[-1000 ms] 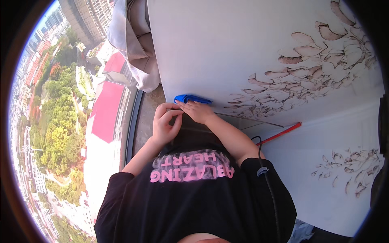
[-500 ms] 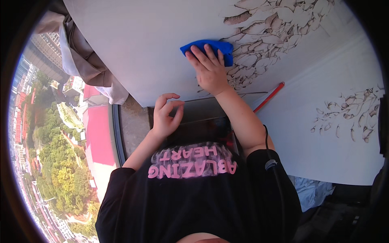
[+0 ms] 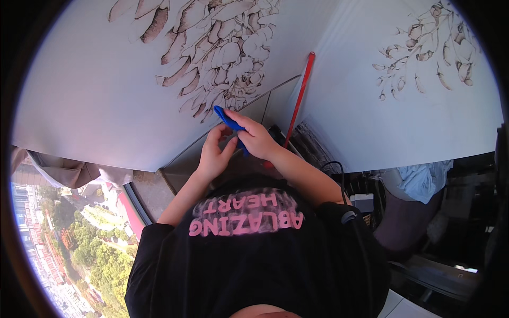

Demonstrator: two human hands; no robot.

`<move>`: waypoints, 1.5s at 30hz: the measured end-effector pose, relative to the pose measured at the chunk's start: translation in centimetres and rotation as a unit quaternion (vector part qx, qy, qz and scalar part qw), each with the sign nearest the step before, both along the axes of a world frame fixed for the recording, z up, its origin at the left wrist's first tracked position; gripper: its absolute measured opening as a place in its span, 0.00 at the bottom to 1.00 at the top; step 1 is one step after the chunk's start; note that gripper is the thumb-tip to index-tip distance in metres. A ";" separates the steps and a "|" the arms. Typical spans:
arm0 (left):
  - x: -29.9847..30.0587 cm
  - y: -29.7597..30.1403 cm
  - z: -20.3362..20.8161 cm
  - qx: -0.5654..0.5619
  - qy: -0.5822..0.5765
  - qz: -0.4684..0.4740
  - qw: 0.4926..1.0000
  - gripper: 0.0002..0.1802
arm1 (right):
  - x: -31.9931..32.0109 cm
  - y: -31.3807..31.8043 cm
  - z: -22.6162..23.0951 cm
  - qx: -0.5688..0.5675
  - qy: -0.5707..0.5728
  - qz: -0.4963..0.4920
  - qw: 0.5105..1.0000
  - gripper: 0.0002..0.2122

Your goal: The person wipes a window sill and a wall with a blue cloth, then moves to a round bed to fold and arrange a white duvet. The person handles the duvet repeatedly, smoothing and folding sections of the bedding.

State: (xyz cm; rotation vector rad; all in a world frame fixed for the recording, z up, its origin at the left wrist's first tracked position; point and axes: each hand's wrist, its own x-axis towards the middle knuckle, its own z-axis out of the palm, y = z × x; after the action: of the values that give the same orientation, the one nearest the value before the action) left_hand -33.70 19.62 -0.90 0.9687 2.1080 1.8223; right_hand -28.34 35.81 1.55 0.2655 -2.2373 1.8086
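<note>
Blue cloth (image 3: 229, 120) gripped in my right hand (image 3: 256, 140); my left hand (image 3: 213, 156) half-open, fingers curled, just beside it, contact unclear. Cloth near lower edge of petal-print wall (image 3: 106, 100). Red pole (image 3: 300, 99) right of that; trees (image 3: 106, 265) outside, left.

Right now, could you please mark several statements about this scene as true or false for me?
1. The right hand holds a blue cloth. True.
2. The left hand is wrapped around the red pole. False: the left hand is near the cloth, apart from the red pole.
3. Floral patterns mark both white panels. True.
4. The person's shirt is white. False: the shirt is black.
5. Trees show at lower left. True.
</note>
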 end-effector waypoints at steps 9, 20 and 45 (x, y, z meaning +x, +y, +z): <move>4.8 6.2 0.3 0.026 -0.159 -0.094 0.982 0.06 | 8.8 4.6 -1.9 -0.061 -0.092 -0.066 0.992 0.24; 15.6 12.7 1.6 -0.061 -0.113 -0.211 0.969 0.05 | 22.8 8.2 -1.6 -0.085 -0.119 -0.166 0.975 0.23; 24.9 15.4 -1.2 -0.154 -0.103 -0.345 0.920 0.05 | 35.6 6.7 -5.1 -0.169 -0.133 -0.324 0.921 0.19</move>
State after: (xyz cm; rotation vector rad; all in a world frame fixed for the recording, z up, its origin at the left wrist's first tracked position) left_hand -8.78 35.06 -2.08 1.1711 1.5686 1.1432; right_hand 7.25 42.53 -3.54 -0.7399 -1.7862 1.8509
